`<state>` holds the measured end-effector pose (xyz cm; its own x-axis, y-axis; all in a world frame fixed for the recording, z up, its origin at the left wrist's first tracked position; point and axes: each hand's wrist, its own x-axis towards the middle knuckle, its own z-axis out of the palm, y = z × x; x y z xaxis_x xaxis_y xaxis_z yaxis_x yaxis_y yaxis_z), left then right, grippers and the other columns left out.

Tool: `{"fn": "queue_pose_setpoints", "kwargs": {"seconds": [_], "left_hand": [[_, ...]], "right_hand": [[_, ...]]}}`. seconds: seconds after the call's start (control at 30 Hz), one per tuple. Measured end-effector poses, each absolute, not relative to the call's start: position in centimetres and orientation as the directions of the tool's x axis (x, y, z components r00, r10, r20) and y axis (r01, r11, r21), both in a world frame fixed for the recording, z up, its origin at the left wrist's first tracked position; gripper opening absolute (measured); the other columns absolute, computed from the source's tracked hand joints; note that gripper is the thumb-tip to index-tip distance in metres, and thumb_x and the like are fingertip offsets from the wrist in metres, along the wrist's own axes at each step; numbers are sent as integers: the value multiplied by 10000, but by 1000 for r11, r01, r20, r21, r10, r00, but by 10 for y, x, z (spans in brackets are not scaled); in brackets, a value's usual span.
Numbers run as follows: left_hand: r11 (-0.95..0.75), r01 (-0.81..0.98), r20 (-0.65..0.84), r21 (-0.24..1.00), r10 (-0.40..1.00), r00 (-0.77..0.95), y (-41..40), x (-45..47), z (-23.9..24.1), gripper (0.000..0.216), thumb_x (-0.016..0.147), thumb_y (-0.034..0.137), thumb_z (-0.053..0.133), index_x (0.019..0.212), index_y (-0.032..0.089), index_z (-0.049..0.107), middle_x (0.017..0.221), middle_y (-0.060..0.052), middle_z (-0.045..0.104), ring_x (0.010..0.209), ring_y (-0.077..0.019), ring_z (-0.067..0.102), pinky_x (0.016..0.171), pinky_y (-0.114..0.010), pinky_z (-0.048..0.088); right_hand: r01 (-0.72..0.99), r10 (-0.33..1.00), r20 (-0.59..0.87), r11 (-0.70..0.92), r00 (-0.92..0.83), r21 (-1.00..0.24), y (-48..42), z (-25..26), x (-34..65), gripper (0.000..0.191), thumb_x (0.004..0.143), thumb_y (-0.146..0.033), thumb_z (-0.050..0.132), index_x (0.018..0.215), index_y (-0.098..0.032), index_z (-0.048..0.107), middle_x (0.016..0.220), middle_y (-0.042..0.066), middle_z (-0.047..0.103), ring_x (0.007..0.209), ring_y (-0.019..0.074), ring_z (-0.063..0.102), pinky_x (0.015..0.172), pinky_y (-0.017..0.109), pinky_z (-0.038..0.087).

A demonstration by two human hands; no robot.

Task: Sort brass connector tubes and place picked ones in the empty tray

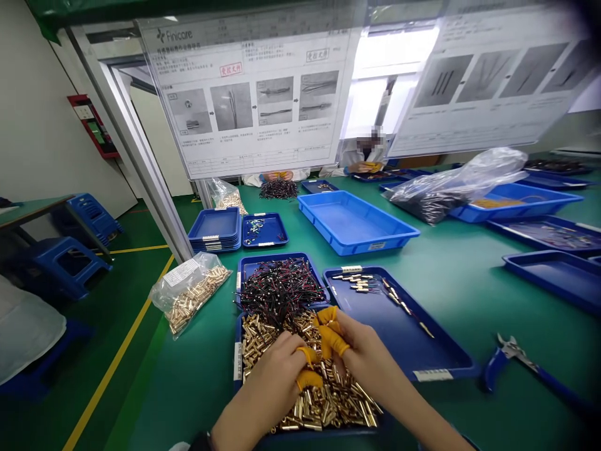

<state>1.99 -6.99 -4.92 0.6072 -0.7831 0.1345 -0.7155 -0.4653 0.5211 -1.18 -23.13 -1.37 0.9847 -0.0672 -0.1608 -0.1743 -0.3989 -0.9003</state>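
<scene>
My left hand (277,369) and my right hand (354,344) are close together over a blue tray heaped with small brass-coloured metal sleeves (323,401). Yellow finger cots cover some fingertips on both. Each hand's fingers are pinched together, and what they hold, if anything, is too small or hidden to make out. Just beyond lies a pile of short black and red wires (277,285) in another blue tray. To the right, a blue tray (399,332) carries several sleeves with wires in them (359,282), some in a short row.
Blue-handled pliers (514,351) lie at the right. A clear bag of brass sleeves (197,294) rests at the left, near stacked blue trays (215,228). Farther back are a larger blue bin (352,219) and a bag of dark parts (451,188). Other people's hands (366,167) work across the table.
</scene>
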Motion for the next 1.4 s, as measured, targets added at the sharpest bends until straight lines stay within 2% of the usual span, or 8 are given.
{"fn": "queue_pose_setpoints", "kwargs": {"seconds": [0.17, 0.33, 0.43, 0.53, 0.73, 1.03, 1.3, 1.4], "left_hand": [[-500, -704, 112, 504, -770, 628, -78, 12, -55, 349, 651, -105, 301, 787, 134, 516, 937, -57, 526, 898, -181, 462, 731, -276, 395], [-411, -539, 178, 735, -650, 739, -73, 17, -46, 356, 608, -80, 307, 791, 139, 520, 869, -51, 476, 802, -150, 461, 660, -245, 358], [-279, -352, 200, 894, -455, 868, -69, 22, -39, 273, 747, 43, 333, 872, 151, 550, 853, -52, 461, 789, -143, 463, 690, -252, 380], [-77, -116, 85, 990, -325, 942, -69, 26, -35, 203, 801, 254, 421, 897, 149, 565, 784, -49, 529, 741, -149, 521, 717, -280, 428], [182, 106, -62, 978, -233, 970, -74, 25, -34, 302, 652, 372, 652, 821, 127, 598, 637, -36, 612, 591, -149, 594, 602, -258, 473], [199, 128, -71, 972, -271, 960, -74, 25, -31, 323, 611, 392, 697, 753, 120, 595, 551, -19, 603, 493, -141, 588, 518, -239, 470], [67, -3, 28, 998, -375, 927, -74, 20, -39, 223, 687, 336, 650, 777, 134, 621, 730, -56, 653, 705, -172, 617, 653, -272, 501], [27, -66, 71, 997, -432, 899, -74, 19, -41, 161, 715, 290, 611, 741, 132, 626, 716, -51, 646, 674, -161, 607, 672, -285, 501]], "right_hand": [[-213, -66, -209, -509, 976, -834, -227, -19, -13, 143, 691, -44, 310, 604, -152, 346, 428, -79, 393, 350, -7, 403, 380, 75, 269], [-242, -101, -221, -470, 970, -849, -225, -16, -15, 98, 695, -89, 360, 635, -153, 402, 475, -65, 461, 362, -3, 387, 380, 87, 257], [-170, -97, -143, -404, 985, -899, -224, -15, -16, 177, 744, -282, 460, 640, -140, 436, 561, -38, 504, 449, -5, 394, 427, 87, 285], [-124, -73, -105, -352, 992, -928, -222, -17, -17, 327, 728, -469, 488, 725, -142, 495, 583, -30, 480, 530, 14, 415, 504, 105, 339], [-101, -48, -89, -478, 995, -873, -216, -19, -20, 418, 734, -527, 393, 652, -129, 487, 581, -15, 454, 534, 21, 340, 509, 134, 259], [-21, -64, 10, -472, 998, -881, -214, -31, -21, 382, 744, -467, 437, 582, -123, 469, 545, -26, 436, 515, 6, 315, 487, 124, 228], [-64, 6, -70, -348, 998, -935, -215, -21, -20, 240, 764, -378, 447, 820, -146, 476, 585, -30, 498, 518, 20, 432, 484, 110, 338], [-66, -11, -67, -369, 998, -927, -217, -24, -20, 140, 768, -282, 426, 838, -161, 412, 525, -66, 442, 469, 7, 379, 445, 91, 279]]}}
